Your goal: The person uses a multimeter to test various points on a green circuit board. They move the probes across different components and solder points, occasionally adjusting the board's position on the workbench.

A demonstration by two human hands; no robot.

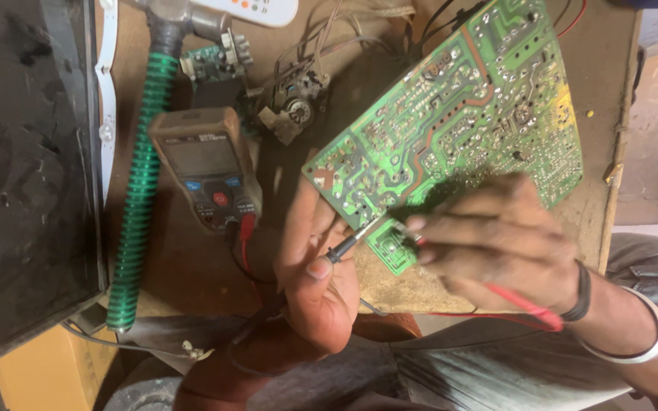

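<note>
Green circuit board (pixel 451 129) lies on the brown wooden table (pixel 192 259), bumpy solder side up, tilted so one corner points at me. My left hand (pixel 314 281) is closed around a black probe (pixel 344 247), pinched between my thumb and fingers. Its metal tip touches the near corner of the board. My right hand (pixel 496 236) is closed around a red probe (pixel 523 304). My fingers cover most of it, and its tip comes down on the same corner, just beside the black one. The red probe's back end sticks out past my wrist.

A brown meter (pixel 207 167) with a grey screen lies flat on the table to the left of the board. Red and black wires (pixel 241 236) plug into its bottom. A green ribbed hose (pixel 142 190) runs down the table beside the meter. A big dark screen (pixel 24 167) stands at the far left. A small green board (pixel 215 65) and a tangle of little parts (pixel 295 103) lie behind the meter.
</note>
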